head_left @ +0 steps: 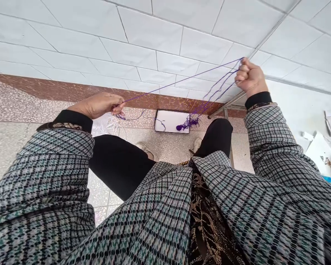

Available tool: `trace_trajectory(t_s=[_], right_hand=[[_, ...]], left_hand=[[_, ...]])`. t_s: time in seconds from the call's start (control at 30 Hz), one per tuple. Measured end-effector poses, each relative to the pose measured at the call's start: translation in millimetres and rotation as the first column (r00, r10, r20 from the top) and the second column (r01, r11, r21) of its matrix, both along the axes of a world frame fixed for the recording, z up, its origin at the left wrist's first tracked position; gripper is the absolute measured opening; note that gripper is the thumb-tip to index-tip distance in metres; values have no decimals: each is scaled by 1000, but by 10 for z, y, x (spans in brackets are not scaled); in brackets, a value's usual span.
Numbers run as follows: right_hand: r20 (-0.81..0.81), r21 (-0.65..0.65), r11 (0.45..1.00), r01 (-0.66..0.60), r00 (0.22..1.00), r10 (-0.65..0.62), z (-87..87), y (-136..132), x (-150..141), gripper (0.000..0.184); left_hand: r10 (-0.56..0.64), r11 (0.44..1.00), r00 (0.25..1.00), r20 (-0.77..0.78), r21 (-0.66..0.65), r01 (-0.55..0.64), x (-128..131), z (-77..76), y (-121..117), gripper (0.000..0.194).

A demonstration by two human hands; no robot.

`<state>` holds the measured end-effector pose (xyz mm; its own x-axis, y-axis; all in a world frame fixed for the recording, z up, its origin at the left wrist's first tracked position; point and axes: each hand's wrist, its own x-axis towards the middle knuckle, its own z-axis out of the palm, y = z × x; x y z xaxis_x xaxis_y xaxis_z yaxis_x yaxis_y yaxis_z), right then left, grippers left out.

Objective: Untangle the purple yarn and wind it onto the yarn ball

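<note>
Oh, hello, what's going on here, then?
Someone is stretching a purple strand of yarn between two bare hands. The left hand pinches one end of the taut stretch, and the right hand, raised higher, grips the other. More purple strands slant from the right hand down to a tangled purple clump at the right side of a white, dark-edged tray.

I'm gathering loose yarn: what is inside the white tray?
At the right of the tray, a tangled purple yarn clump overlaps its rim; further left, a loose strand shows against the white bottom. Whatever lies beneath the clump is covered.
</note>
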<state>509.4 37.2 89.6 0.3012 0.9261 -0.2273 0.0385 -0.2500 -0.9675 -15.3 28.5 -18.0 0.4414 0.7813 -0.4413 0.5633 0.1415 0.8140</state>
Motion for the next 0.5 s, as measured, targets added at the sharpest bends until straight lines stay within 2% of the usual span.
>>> trace_trajectory(t_s=[0.07,0.13,0.2,0.37,0.5], right_hand=[[134,28,995,92,986,-95,64,28,257,66],[258,57,983,174,949,-183,93,48,480,69],[290,69,959,273,915,-281,115,49,657,73],[62,99,819,566,818,-573,234,-78,920,84],[-117,141,697,703,711,-693,350,-236,1064,83]], left_hand=[[10,997,1000,29,-73,-8,-148,-87,10,31],[13,995,1000,5,-94,-12,-279,-170,15,34],[24,994,999,-47,-110,-29,-422,-254,12,33],[118,967,965,-234,-194,-166,-914,-453,-16,27],[272,870,856,-439,-269,-414,-1299,-497,-104,27]])
